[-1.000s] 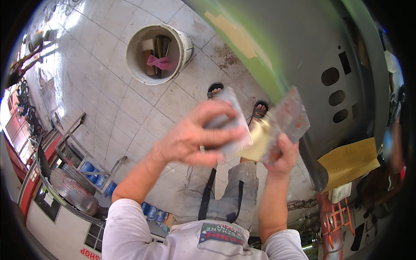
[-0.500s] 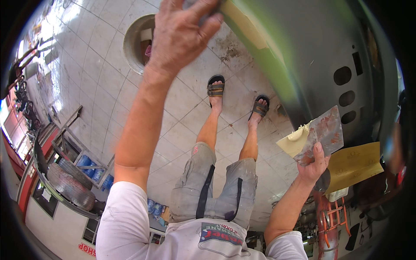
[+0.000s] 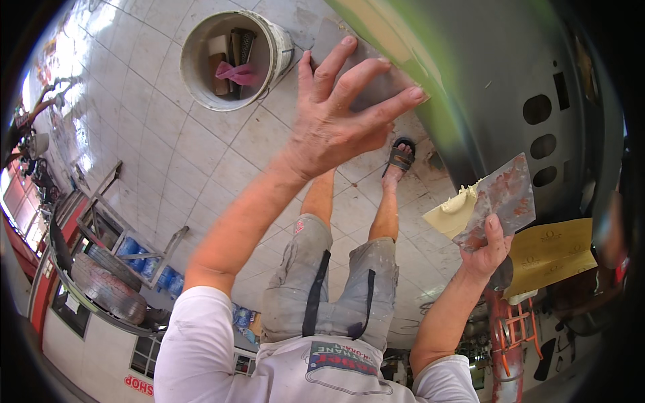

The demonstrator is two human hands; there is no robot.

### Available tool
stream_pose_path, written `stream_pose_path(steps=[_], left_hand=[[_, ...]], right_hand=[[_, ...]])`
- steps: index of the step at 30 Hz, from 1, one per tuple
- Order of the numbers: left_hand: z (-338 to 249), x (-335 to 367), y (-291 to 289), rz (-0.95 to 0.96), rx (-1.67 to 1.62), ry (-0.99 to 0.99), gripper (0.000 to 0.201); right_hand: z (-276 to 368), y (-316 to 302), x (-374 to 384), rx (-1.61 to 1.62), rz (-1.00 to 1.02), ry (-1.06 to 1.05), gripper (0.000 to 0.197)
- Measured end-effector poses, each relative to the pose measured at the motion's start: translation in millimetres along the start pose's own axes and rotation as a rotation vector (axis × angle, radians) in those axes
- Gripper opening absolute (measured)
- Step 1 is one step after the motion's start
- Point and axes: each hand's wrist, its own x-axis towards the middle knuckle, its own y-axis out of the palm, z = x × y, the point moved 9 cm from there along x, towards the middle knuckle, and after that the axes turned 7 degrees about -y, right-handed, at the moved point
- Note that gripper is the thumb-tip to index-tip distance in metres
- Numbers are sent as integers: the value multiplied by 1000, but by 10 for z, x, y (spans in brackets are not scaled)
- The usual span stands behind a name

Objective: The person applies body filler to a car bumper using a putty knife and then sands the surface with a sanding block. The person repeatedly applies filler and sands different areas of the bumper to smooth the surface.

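My left hand (image 3: 339, 111) is closed on a thin grey putty spreader (image 3: 366, 70), its fingers spread across the blade. The spreader's far edge meets the curved green and dark grey body panel (image 3: 480, 64), where a strip of cream filler (image 3: 379, 30) runs along the green part. In my right hand (image 3: 487, 252) is a flat, stained mixing plate (image 3: 504, 201), pinched at its near corner with the thumb on top. A mound of cream putty (image 3: 455, 205) sits on the plate's left corner. The plate is held just left of the panel's oval holes.
A whitish bucket (image 3: 279, 50) with blocks and a pink cloth stands on the tiled floor (image 3: 168, 121). Yellow-brown paper (image 3: 551, 258) hangs below the panel at right, near an orange-red stand (image 3: 507, 342). A metal frame and tyres (image 3: 107, 289) are at left.
My left hand has swept right and nearer to me with the spreader along the panel, uncovering the bucket. My right hand and the plate have barely shifted.
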Motion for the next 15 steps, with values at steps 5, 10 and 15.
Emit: stream_pose_path(steps=[5, 10, 15], left_hand=[[708, 111, -224, 31, -113, -35, 79], [1505, 718, -568, -6, -283, -230, 64], [850, 677, -411, -38, -122, -47, 62]], right_hand=[[17, -10, 27, 20, 30, -3, 71], [34, -8, 53, -28, 41, -33, 74], [52, -10, 55, -65, -25, -27, 75]])
